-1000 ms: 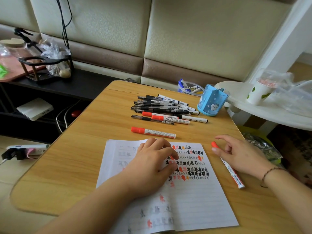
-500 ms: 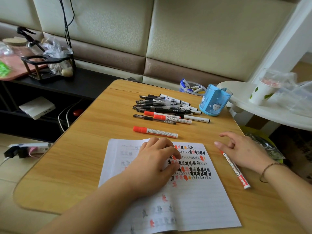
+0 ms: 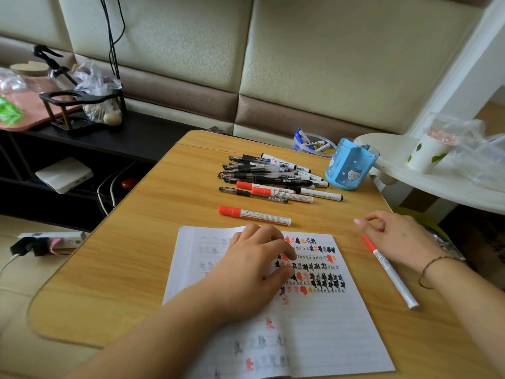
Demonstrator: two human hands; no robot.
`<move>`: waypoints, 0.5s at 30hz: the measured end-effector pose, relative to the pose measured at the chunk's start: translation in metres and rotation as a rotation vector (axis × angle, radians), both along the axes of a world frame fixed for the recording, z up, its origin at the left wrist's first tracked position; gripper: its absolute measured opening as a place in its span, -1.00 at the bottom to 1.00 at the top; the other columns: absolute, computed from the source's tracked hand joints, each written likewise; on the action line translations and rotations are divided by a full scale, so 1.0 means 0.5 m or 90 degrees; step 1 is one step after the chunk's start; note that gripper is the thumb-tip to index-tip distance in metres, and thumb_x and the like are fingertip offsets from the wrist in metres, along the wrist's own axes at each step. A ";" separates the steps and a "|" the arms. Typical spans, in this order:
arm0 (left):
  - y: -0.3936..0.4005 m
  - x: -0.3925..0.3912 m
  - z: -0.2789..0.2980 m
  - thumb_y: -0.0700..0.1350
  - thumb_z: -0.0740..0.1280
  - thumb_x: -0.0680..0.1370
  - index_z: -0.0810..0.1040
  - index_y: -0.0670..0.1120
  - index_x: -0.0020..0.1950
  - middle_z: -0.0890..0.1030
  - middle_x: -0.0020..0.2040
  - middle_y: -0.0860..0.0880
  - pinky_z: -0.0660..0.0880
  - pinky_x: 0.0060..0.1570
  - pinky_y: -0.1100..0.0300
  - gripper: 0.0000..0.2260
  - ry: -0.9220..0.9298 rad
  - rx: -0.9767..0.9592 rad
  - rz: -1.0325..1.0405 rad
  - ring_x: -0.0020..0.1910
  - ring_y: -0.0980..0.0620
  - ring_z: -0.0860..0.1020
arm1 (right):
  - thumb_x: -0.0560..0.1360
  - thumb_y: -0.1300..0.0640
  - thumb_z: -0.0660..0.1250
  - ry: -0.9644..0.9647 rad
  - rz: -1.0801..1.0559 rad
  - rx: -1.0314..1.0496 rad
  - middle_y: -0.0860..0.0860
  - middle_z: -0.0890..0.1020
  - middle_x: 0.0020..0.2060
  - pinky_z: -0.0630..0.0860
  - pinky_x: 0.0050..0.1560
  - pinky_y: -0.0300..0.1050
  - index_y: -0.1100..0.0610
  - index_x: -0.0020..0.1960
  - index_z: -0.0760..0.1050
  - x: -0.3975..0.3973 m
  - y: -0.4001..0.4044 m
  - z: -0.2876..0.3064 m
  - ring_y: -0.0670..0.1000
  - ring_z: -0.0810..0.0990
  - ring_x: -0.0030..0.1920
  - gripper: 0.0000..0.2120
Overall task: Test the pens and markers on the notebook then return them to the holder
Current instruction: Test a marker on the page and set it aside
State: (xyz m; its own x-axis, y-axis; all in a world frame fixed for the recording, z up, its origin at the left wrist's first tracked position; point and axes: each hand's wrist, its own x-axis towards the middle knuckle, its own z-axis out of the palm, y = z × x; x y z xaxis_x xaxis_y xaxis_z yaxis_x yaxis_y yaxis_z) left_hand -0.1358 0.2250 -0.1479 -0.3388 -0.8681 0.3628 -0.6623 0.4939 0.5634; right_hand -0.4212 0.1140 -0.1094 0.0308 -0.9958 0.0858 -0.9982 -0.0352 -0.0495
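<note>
The right hand [image 3: 397, 237] hovered loosely open above the red-capped white marker [image 3: 389, 270], which a careless nudge might roll off the wooden table [image 3: 136, 263].

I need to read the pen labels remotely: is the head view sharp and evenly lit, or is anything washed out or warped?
Head view: soft daylight, no harsh shadows; the pen pile and notebook are fairly sharp, small label print unreadable; the blue holder is clear; the cup and plastic at right look washed out; wide-angle bending curves the table edge.

The single head-worn camera looks forward and steeply down, close over the worktop [image 3: 169, 187] and both forearms.
</note>
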 end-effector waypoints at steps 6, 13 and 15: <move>0.000 0.000 0.000 0.11 0.24 0.57 0.52 0.14 0.14 0.41 0.10 0.21 0.28 0.24 0.13 -0.81 0.001 0.000 -0.002 0.16 0.17 0.28 | 0.43 -0.45 0.01 0.012 -0.034 0.002 -0.05 0.63 -0.04 0.62 -0.11 0.01 -0.06 0.27 0.45 -0.008 0.011 -0.001 -0.03 0.59 -0.09 -0.36; 0.006 0.000 0.007 0.02 0.27 0.55 0.51 0.14 0.18 0.40 0.13 0.20 0.24 0.25 0.18 -0.80 -0.016 0.006 0.002 0.16 0.17 0.26 | 0.52 -0.08 0.29 0.111 -0.095 0.200 -0.07 0.52 -0.20 0.43 -0.41 -0.28 0.06 0.31 0.41 -0.005 0.043 0.018 -0.11 0.56 -0.25 -0.58; 0.009 -0.001 0.008 -0.04 0.28 0.51 0.50 0.14 0.19 0.41 0.13 0.19 0.23 0.26 0.18 -0.75 -0.028 0.005 0.001 0.17 0.17 0.25 | 0.54 0.08 0.31 0.063 -0.040 0.196 -0.10 0.53 -0.13 0.39 -0.41 -0.34 0.00 0.39 0.35 0.014 0.044 0.020 -0.14 0.54 -0.21 -0.57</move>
